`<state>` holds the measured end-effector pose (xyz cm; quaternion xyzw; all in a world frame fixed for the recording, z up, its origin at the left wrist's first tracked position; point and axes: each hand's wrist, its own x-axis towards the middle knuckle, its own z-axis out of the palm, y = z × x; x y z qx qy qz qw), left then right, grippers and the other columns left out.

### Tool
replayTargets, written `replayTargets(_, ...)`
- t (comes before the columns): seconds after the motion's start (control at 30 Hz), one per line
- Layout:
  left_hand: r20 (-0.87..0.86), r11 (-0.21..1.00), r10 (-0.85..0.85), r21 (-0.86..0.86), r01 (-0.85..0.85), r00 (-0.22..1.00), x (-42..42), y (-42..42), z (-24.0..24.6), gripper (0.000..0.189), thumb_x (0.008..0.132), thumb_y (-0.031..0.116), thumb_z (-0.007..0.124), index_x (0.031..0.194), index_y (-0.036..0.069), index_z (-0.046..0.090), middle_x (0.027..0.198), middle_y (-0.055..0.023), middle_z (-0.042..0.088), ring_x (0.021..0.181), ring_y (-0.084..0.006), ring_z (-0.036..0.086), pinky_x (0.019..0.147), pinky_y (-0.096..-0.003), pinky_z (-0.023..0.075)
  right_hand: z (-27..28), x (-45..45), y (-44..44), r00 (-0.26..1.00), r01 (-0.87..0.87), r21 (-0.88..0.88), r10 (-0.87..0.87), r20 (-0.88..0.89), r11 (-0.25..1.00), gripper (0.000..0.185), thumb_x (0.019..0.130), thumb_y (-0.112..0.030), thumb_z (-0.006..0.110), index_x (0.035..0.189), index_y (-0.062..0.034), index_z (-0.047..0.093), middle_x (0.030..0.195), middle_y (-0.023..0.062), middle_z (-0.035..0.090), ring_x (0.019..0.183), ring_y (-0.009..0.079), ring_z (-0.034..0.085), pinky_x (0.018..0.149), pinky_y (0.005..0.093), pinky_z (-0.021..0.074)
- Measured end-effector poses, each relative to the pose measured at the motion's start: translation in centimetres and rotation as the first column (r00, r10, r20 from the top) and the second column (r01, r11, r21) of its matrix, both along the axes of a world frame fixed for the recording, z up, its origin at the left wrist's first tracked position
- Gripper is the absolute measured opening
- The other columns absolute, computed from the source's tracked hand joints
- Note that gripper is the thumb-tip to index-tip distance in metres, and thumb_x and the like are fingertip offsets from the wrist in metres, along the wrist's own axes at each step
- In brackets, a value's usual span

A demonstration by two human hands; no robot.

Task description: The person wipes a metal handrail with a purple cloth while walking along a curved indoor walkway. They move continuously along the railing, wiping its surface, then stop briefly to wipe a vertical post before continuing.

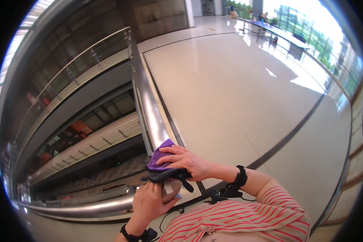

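Note:
My right hand point(184, 160) presses a purple and dark grey cloth point(160, 158) over the corner of a polished metal handrail point(152, 118). Its fingers are spread across the purple side, and a dark edge of the fabric hangs below the palm. A pale tag point(168, 187) sticks out under the cloth. Just nearer to me, my left hand point(148, 198) grasps the rail, its thumb on the near side and its fingertips close to the cloth's lower edge. The cloth hides the rail's corner.
Beyond the glass-panelled railing point(78, 83) on the left, an open atrium drops to lower floors. Glossy tiles point(224, 90) cover the floor to the right. A long table point(275, 31) stands by the far windows, with people near it. Thin cables point(166, 216) hang by my body.

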<state>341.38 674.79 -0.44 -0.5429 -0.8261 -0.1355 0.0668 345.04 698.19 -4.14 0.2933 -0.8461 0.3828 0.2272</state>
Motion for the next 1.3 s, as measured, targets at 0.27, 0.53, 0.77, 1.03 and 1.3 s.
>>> replayTargets(0.27,-0.018,0.971,0.231,0.060,-0.230,0.973,2.2,1.7,-0.8,0.065,0.070,0.049,0.077,0.106,-0.002,0.060,0.076,-0.0128,0.064,0.067,-0.0284,0.063,0.063,-0.0372,0.0495,-1.9,-14.6,5.1,0.992,0.086,0.053,-0.080,-0.098,0.995,0.038,0.072,-0.010,0.071,0.110,-0.0114,0.068,0.125,0.0056,0.060,0.130,0.0329,0.044,0.111,0.0446,0.0344)
replayTargets(0.53,0.033,0.938,0.346,0.017,-0.346,0.938,3.2,2.2,-1.0,0.067,0.071,0.049,0.077,0.113,0.001,0.059,0.085,-0.0135,0.066,0.076,-0.0282,0.065,0.070,-0.0367,0.0500,-3.7,-21.1,6.3,0.965,0.198,0.067,-0.183,-0.189,0.978,0.022,0.079,-0.018,0.068,0.098,-0.0084,0.071,0.114,0.0060,0.065,0.123,0.0325,0.049,0.106,0.0443,0.0370)
replayTargets(0.77,-0.018,0.991,0.109,0.087,-0.107,0.994,1.5,2.8,0.2,0.083,0.079,0.051,0.071,0.140,0.004,0.041,0.142,-0.0167,0.042,0.131,-0.0334,0.042,0.108,-0.0419,0.0348,-2.8,-15.7,4.1,0.978,0.101,0.073,-0.086,-0.190,0.992,0.020,0.076,-0.018,0.068,0.091,-0.0050,0.070,0.102,0.0077,0.069,0.115,0.0299,0.055,0.103,0.0429,0.0374)
replayTargets(1.03,0.251,0.853,-0.331,0.493,0.174,0.910,-1.9,10.0,4.2,0.067,0.092,0.042,0.061,0.142,0.003,0.040,0.135,-0.0211,0.048,0.126,-0.0344,0.047,0.107,-0.0425,0.0353,-3.0,-7.6,0.8,0.990,-0.114,-0.194,0.128,0.062,0.974,0.038,0.078,-0.017,0.065,0.115,-0.0067,0.062,0.117,0.0125,0.061,0.120,0.0304,0.052,0.105,0.0440,0.0349)
replayTargets(1.3,0.626,0.771,-0.563,0.633,0.070,0.540,-5.5,16.2,4.2,0.057,0.102,0.043,0.048,0.143,0.005,0.040,0.125,-0.0138,0.058,0.111,-0.0209,0.060,0.094,-0.0343,0.0460,-3.6,-8.8,1.7,0.974,-0.207,-0.114,0.216,0.066,0.972,0.038,0.082,-0.014,0.068,0.118,-0.0065,0.060,0.125,0.0095,0.055,0.121,0.0253,0.048,0.106,0.0415,0.0368)
